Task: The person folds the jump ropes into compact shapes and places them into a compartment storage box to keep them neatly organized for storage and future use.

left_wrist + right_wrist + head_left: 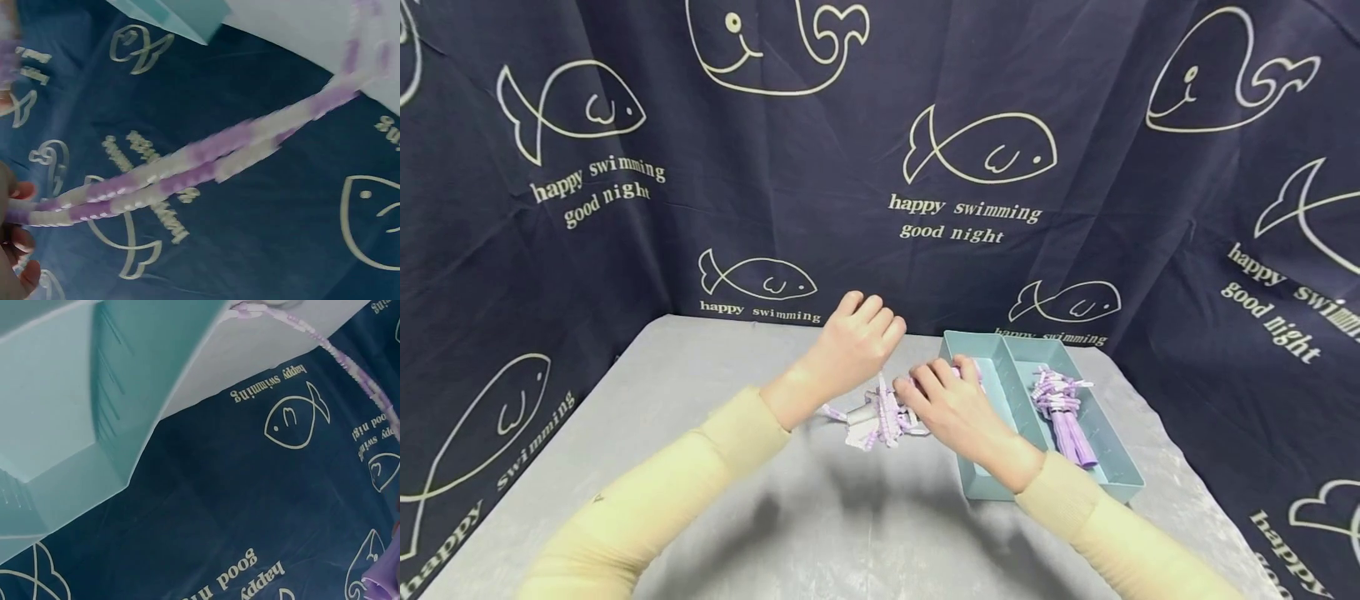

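A beaded jump rope [889, 417] in purple and white hangs below and between the two hands over the table. My left hand [867, 333], raised higher, has curled fingers; in the left wrist view it grips two strands of the beaded rope [206, 150]. My right hand [947, 400] is by the near-left wall of the box and holds the rope's purple handle [382, 575], mostly hidden by the fingers in the head view. A second jump rope [1060, 396] lies bundled in the box's right compartment, its purple handles [1075, 442] towards me.
The teal box [1017, 383] has two compartments and stands at the table's right; its left wall is under my right forearm. Dark cloth [850, 183] with fish drawings surrounds the grey table [715, 375] at the back and sides.
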{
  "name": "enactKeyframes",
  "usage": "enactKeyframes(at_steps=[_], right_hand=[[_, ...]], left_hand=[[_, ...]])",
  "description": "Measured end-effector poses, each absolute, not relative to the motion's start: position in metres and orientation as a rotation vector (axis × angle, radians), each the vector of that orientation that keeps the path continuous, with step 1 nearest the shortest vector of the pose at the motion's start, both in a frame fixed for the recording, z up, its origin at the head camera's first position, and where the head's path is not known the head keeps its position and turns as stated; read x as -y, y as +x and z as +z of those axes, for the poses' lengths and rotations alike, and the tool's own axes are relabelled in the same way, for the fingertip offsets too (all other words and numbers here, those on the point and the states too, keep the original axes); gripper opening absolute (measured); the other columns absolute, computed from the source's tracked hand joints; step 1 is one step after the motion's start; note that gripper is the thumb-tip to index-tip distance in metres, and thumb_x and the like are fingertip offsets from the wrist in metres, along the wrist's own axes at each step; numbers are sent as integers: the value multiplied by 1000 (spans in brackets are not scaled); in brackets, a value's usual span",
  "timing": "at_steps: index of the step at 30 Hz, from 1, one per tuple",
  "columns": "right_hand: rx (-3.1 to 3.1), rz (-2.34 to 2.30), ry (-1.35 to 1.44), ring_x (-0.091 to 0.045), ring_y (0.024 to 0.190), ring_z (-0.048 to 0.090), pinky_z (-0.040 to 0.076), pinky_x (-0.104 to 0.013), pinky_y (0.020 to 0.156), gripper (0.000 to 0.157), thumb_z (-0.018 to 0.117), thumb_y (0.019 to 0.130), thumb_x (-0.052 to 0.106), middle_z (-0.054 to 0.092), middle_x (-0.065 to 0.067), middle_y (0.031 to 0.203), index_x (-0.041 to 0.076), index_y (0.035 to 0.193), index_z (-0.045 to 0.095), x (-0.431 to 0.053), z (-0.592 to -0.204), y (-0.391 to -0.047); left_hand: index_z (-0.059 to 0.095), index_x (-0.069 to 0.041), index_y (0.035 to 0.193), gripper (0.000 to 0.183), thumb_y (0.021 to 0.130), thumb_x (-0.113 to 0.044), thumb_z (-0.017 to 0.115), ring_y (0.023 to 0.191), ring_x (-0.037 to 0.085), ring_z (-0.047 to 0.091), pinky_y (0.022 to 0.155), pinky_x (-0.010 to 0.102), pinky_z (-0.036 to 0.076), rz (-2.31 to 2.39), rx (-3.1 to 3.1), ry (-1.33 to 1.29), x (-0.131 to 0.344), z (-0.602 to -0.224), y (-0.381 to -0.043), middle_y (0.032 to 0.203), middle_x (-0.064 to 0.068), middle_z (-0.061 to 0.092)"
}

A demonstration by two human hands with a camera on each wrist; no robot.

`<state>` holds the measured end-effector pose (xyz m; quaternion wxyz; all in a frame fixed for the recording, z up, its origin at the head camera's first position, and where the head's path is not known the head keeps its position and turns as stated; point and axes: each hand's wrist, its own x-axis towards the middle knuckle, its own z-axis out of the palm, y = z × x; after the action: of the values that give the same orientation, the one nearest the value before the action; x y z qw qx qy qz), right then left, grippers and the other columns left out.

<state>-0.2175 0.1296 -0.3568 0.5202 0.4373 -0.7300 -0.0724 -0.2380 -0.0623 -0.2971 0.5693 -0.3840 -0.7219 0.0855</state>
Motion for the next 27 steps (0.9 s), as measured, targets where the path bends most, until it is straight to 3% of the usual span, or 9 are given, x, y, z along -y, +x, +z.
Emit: enactKeyframes(at_steps=[11,17,27], right_hand=[[1644,-41,1133,-24,74,54,41,-47,70,16,44,92,3,57,-5,87,12,94,57,-128,-352,-210],[1625,94,1095,-25,77,54,39,-47,71,17,43,92,1,57,-5,86,11,91,57,-127,-349,-209],[1582,245,993,-27,76,52,33,-48,71,12,45,92,2,57,-7,84,8,91,55,-133,-333,-207]], left_hand=[[57,-10,75,9,84,-10,56,73,22,50,72,37,39,110,1778,-943,68,-311,-268,67,4,56],[53,-12,72,9,81,-10,55,69,21,49,69,35,38,8,1820,-964,59,-319,-271,65,1,54],[56,-13,75,10,75,-9,65,69,21,49,69,36,35,-22,2091,-816,73,-358,-289,69,1,56]])
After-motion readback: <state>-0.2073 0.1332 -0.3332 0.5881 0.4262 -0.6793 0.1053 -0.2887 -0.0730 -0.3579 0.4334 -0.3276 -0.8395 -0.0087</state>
